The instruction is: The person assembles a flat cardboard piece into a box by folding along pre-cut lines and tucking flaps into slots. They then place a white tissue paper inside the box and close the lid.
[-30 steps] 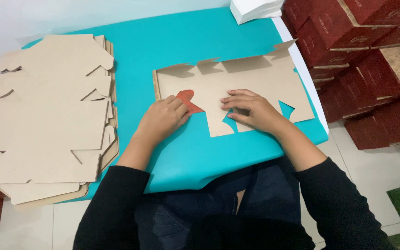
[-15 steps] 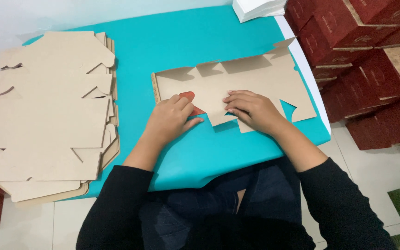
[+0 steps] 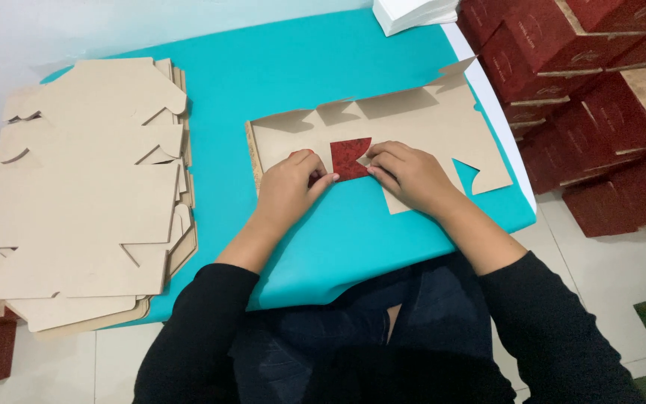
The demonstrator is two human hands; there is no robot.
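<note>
Table (image 3: 323, 67) with a teal top carried everything. Stack of flat cardboard blanks (image 3: 84, 194) lay at its left end, well apart from the hands. Red boxes (image 3: 600, 90) were piled beside the table on the right, shut, contents hidden. Cardboard blank (image 3: 413, 120) lay flat mid-table, plain side up, with a red flap (image 3: 351, 157) folded over between the hands. Left hand (image 3: 289, 191) and right hand (image 3: 409, 176) both pressed down on the blank, fingertips touching the flap's edges, nothing gripped.
</note>
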